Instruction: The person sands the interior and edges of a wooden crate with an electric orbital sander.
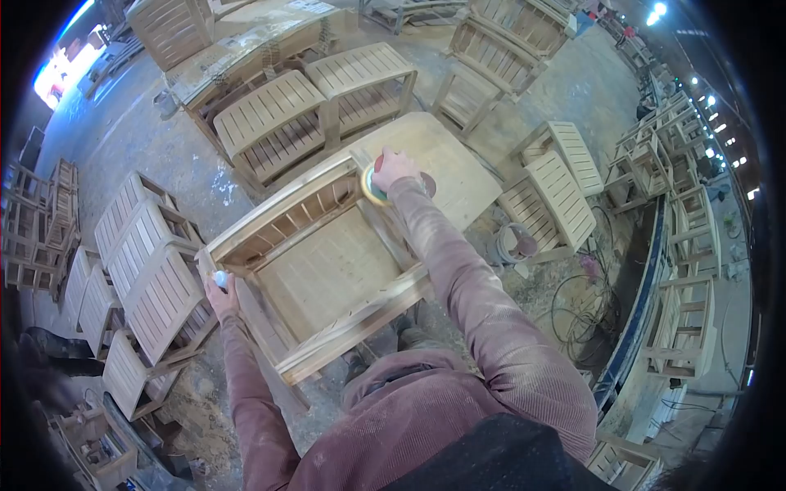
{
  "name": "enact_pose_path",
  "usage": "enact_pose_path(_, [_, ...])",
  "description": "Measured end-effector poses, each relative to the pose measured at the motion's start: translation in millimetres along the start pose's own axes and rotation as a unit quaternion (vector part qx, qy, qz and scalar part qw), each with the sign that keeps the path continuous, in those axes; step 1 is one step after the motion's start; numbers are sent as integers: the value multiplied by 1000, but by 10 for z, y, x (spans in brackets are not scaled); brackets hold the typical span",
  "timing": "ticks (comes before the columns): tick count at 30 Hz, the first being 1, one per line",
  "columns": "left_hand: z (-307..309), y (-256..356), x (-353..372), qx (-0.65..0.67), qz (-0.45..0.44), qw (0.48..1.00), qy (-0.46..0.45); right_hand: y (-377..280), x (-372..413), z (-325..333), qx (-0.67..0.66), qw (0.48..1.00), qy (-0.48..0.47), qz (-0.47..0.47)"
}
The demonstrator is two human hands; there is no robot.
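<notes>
A pale wooden furniture frame (327, 348) with a slatted side lies before me, partly over a light wooden board (458, 168). At the frame's left corner, my left hand (223, 301) is closed around a small white-and-blue thing (220, 279), whose kind I cannot make out. My right hand (398, 169) is closed at the far right corner, on a round thing with a yellow-green rim (373, 195). The fingers and sleeve cover part of that round thing. A reddish disc-like edge (428, 185) shows beside my right wrist.
Slatted wooden chairs or stools stand ahead (270, 114), at left (155, 262) and at right (548, 192). A bucket (513, 244) sits right of the board. Coiled cable (577, 315) lies on the dusty floor. Stacked wooden frames (684, 327) line the right side.
</notes>
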State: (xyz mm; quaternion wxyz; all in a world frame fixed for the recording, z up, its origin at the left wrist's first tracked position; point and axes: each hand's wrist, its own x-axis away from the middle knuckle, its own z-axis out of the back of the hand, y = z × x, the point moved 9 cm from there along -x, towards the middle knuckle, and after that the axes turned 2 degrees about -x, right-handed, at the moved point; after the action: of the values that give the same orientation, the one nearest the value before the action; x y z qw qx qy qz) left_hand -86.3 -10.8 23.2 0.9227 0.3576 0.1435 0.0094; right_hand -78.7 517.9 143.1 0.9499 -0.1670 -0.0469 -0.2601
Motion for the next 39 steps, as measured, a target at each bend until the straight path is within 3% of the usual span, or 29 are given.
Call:
enact_pose_path(2, [27, 5, -111, -43, -1, 999, -16, -30, 29, 9, 0, 1000, 5, 0])
enact_pose_path(3, [-88, 31, 162, -35, 9, 999, -26, 269, 192, -64, 14, 1000, 0, -5])
enact_pose_path(5, [-19, 61, 86, -17, 10, 999, -31, 522, 457, -111, -1, 997, 76, 5])
enact_pose_path(9, [-74, -98, 74, -11, -12, 1000, 3, 1070, 1501, 65, -16, 996, -24, -82])
enact_pose_path(11, [-81, -125, 80, 0, 7, 1000, -13, 1340, 1860, -12, 15, 997, 13, -79])
enact_pose_path(15, [-28, 18, 62, -32, 12, 999, -18, 1349, 1892, -51, 33, 994, -20, -102])
enact_pose_path(20, [-24, 39, 46, -54, 3, 999, -9, 862, 858, 1, 2, 996, 30, -81])
enact_pose_path(21, [-48, -21, 30, -69, -28, 997, 22, 810, 553, -115, -1, 995, 95, -20])
enact_pose_path(23, [-60, -7, 59, -70, -15, 997, -7, 705, 262, -178, -11, 998, 40, -48])
enact_pose_path(27, [14, 117, 81, -40, -9, 999, -7, 701, 695, -60, 22, 998, 36, -35])
enact_pose_path(34, [-3, 93, 63, -18, 5, 1000, 2, 1574, 2164, -20, 27, 994, 13, -104])
enact_pose_path(37, [-8, 99, 55, -12, 9, 1000, 4, 1584, 2206, -105, 47, 988, -23, -144])
enact_pose_path(39, [-34, 64, 49, -15, 9, 1000, 4, 1315, 1807, -163, 41, 994, 42, -91])
